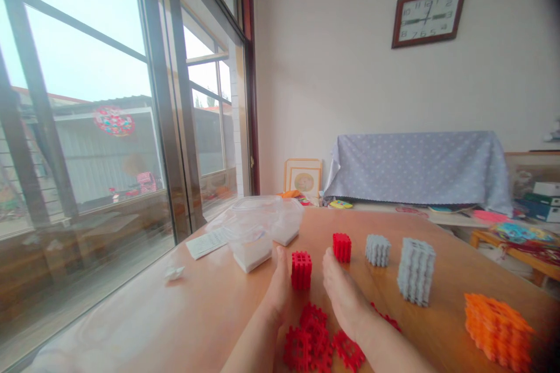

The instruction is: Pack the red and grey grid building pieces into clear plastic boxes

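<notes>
A small red stack of interlocking plastic pieces [301,271] stands upright on the table between my two hands. On its left side is my left hand [280,285], fingers stretched forward and holding nothing. My right hand [343,288] lies to the right of the stack, also flat with fingers extended; a gap shows between it and the stack. Just beyond its fingertips stands a second red stack [342,247]. Loose red notched pieces [308,344] lie in a heap nearer to me, between my forearms, and a few more are partly hidden by my right hand and arm.
To the right stand a short grey stack [378,250], a taller grey stack [416,271] and an orange stack [499,329]. Clear plastic containers [251,239], a paper card [207,243] and a small white scrap [174,273] are on the wooden table's left side, beside the window.
</notes>
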Tool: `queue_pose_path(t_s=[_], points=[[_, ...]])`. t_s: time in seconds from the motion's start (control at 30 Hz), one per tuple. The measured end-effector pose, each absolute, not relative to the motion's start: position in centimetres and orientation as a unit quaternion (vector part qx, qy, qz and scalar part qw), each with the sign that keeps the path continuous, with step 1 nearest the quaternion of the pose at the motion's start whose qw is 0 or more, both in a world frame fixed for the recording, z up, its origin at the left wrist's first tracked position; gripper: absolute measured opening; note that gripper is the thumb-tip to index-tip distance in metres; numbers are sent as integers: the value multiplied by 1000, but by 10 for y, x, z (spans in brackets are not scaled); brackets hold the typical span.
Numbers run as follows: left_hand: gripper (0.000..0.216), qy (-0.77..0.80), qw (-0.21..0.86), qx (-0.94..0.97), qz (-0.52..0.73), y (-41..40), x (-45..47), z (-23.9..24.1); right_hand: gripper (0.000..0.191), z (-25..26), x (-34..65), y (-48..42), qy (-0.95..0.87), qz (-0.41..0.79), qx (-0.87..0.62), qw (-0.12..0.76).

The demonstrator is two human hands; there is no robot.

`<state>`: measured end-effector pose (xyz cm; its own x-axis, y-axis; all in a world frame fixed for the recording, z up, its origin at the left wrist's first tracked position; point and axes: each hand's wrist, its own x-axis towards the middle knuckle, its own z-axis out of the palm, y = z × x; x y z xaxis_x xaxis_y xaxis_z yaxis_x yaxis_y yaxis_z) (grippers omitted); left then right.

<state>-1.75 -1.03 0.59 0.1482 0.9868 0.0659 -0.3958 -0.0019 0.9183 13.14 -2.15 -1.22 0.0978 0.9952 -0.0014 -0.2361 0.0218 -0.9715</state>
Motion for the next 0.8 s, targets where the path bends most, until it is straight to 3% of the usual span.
queue_pose_path(t_s=[0.2, 0.4, 0.8], points=[[80, 395, 546, 429, 602, 4, -23, -6, 72, 6, 211, -48, -455, 411, -543, 574], [88, 431, 537, 407, 600, 6, -23, -7, 82, -21, 237, -87, -582, 304, -659, 366], [91, 440, 546, 385, 600, 4, -24, -5, 92, 7, 156, -103, -838, 182, -494, 144]])
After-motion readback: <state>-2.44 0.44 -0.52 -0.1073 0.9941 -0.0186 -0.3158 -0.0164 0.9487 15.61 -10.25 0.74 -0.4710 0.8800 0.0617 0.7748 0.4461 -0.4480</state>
